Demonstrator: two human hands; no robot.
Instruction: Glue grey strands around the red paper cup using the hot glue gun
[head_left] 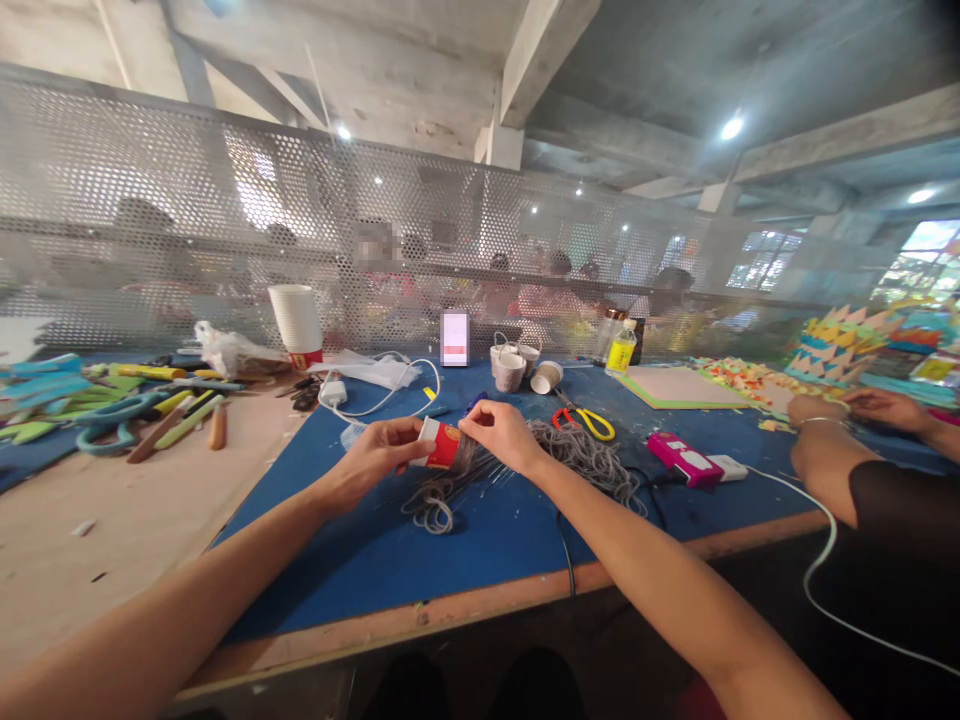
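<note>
A red and white paper cup [444, 446] lies tipped sideways in my left hand [386, 447], its fingers and thumb closed round the white end. My right hand [499, 432] is at the cup's other end, with thumb and fingers pinched on grey cord that shows against the cup there; the fingertips partly hide it. Beneath both hands, loose loops of grey cord [435, 510] lie on the blue table top [360, 570]. A larger heap of the same cord [589, 460] spreads beside my right wrist. Something purple-blue [474, 402] shows just behind my right fingers.
Beyond the cord are yellow-handled scissors [598, 425] and several small cord-covered cups [508, 370]. A phone [454, 338] stands upright. Stacked paper cups [295, 320], blue scissors [120, 420] and tools are left. Right are a pink power bank [684, 460], white cable [814, 560] and another person's arm [821, 455].
</note>
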